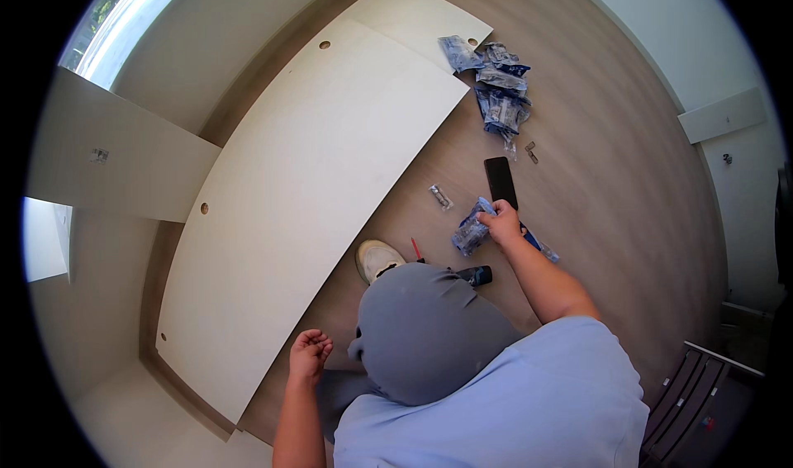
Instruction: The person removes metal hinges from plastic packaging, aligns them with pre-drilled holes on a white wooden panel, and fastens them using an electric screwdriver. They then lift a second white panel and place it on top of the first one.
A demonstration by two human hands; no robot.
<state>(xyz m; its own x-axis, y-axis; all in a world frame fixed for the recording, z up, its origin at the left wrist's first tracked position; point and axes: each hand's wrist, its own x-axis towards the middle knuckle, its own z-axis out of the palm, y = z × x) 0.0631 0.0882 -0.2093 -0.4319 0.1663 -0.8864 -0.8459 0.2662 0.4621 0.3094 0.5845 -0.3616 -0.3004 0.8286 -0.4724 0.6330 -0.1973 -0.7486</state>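
Note:
Pinched in my right hand (pixel 501 223) is a blue-and-clear plastic hardware bag (pixel 471 232), held just above the floor. A black phone (pixel 500 180) lies right beyond that hand. Another blue plastic packet (pixel 541 243) is partly hidden by my right wrist. My left hand (pixel 311 354) hovers beside the near edge of a large white panel (pixel 314 162), its fingers curled in. Whether anything small sits inside those fingers I cannot make out. Between the panel and the held bag lies a small clear packet (pixel 441 197).
Several blue-and-clear hardware bags (pixel 502 96) are heaped by the panel's far right corner, with small metal pieces (pixel 531 152) nearby. A red-tipped screwdriver (pixel 417 250) and a dark cordless tool (pixel 477 275) lie near my knee. My shoe (pixel 378 259) is close to the panel.

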